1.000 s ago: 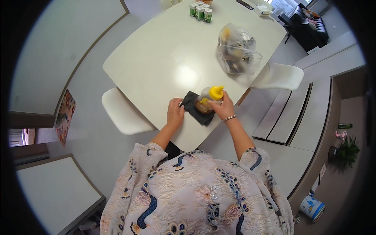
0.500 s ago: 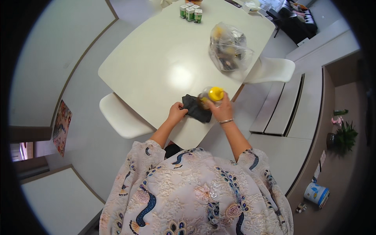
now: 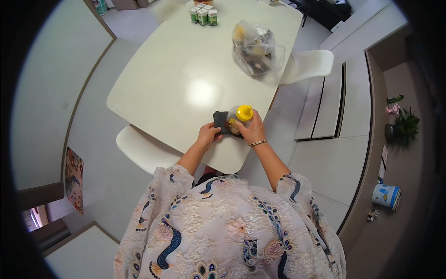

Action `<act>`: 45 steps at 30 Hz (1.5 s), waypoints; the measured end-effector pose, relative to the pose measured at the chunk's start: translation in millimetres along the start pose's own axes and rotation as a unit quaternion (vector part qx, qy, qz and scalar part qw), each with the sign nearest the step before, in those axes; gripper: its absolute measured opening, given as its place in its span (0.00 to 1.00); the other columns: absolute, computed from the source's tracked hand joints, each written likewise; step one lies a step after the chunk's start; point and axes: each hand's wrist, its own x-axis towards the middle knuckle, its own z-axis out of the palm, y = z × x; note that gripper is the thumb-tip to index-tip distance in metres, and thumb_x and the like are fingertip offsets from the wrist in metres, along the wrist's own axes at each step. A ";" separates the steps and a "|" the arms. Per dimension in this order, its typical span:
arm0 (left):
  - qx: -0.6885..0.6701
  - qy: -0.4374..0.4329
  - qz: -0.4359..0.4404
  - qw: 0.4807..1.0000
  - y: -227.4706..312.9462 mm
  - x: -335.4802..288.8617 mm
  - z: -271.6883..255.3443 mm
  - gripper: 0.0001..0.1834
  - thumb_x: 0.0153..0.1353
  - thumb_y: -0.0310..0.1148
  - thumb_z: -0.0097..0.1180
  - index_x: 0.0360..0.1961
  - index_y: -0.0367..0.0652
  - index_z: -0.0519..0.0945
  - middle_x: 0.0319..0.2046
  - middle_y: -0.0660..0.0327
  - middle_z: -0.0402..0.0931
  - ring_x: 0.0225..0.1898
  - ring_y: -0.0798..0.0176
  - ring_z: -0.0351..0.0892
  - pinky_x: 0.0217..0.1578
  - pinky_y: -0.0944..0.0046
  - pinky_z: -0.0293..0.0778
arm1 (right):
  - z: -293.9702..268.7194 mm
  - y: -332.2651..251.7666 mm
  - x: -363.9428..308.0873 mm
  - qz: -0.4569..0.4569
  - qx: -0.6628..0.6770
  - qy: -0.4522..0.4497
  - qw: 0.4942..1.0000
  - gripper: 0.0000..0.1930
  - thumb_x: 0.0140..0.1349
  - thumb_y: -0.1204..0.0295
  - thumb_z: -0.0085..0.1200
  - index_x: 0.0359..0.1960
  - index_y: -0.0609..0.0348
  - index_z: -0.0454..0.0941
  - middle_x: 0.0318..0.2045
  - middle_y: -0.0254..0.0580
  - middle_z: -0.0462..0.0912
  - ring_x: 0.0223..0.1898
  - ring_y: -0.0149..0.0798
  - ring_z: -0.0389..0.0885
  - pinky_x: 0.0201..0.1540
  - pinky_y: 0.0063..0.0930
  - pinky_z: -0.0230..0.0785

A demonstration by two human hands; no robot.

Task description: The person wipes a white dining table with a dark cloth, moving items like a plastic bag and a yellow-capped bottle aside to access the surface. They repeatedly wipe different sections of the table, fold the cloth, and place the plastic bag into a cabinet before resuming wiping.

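A clear bottle with a yellow pointed cap (image 3: 244,112) is gripped by my right hand (image 3: 253,131), whose fingers curl round its side. The bottle is over a dark grey cloth (image 3: 220,118) near the table's close corner and hides part of it. Whether the bottle rests on the cloth or is just above it, I cannot tell. My left hand (image 3: 208,136) pinches the cloth's left edge between thumb and fingers. What fills the bottle is partly hidden by my right hand.
On the white table (image 3: 158,69), a clear plastic bag of mixed items (image 3: 255,49) lies far right. Several small green-and-white boxes (image 3: 203,16) stand at the back. White chairs (image 3: 144,149) (image 3: 309,67) flank the table. A shelf to the right holds a plant (image 3: 408,126) and a tin (image 3: 386,195).
The bottle has come left and further over the cloth in my right hand. More of the cloth is now covered. My left hand stays at its left edge. The whole view has shifted.
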 end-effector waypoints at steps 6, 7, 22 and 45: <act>0.123 0.001 0.056 0.991 2.5 2.0 -7.5 0.22 0.59 0.24 0.56 0.55 0.35 0.71 0.36 0.62 0.77 0.35 0.66 0.78 0.35 0.66 0.80 | 8.5 5.8 -3.2 0.039 -0.009 0.015 0.999 0.38 0.50 0.60 0.67 0.59 0.62 0.62 0.52 0.55 0.73 0.53 0.54 0.73 0.56 0.40 0.68; 0.153 0.001 0.071 0.986 2.4 5.0 -9.7 0.23 0.58 0.25 0.58 0.56 0.35 0.71 0.37 0.61 0.77 0.36 0.66 0.78 0.36 0.66 0.79 | 5.0 4.6 -4.8 0.033 -0.010 0.015 0.999 0.38 0.49 0.60 0.67 0.59 0.62 0.62 0.52 0.55 0.73 0.54 0.53 0.73 0.57 0.39 0.68; 0.244 -0.265 0.217 0.907 96.3 -52.5 17.8 0.37 0.43 0.26 0.71 0.57 0.42 0.70 0.49 0.63 0.76 0.51 0.65 0.75 0.54 0.62 0.71 | -14.4 -40.7 -12.3 -0.020 0.309 -0.053 0.949 0.32 0.54 0.64 0.65 0.60 0.56 0.68 0.53 0.43 0.78 0.54 0.39 0.77 0.57 0.30 0.70; 0.191 -0.552 0.218 0.782 37.2 -133.2 285.7 0.31 0.47 0.26 0.71 0.53 0.39 0.70 0.45 0.61 0.77 0.47 0.63 0.78 0.49 0.62 0.75 | -226.4 41.7 -182.3 0.096 0.112 0.173 0.974 0.33 0.51 0.71 0.67 0.61 0.55 0.67 0.53 0.40 0.77 0.56 0.36 0.75 0.59 0.36 0.68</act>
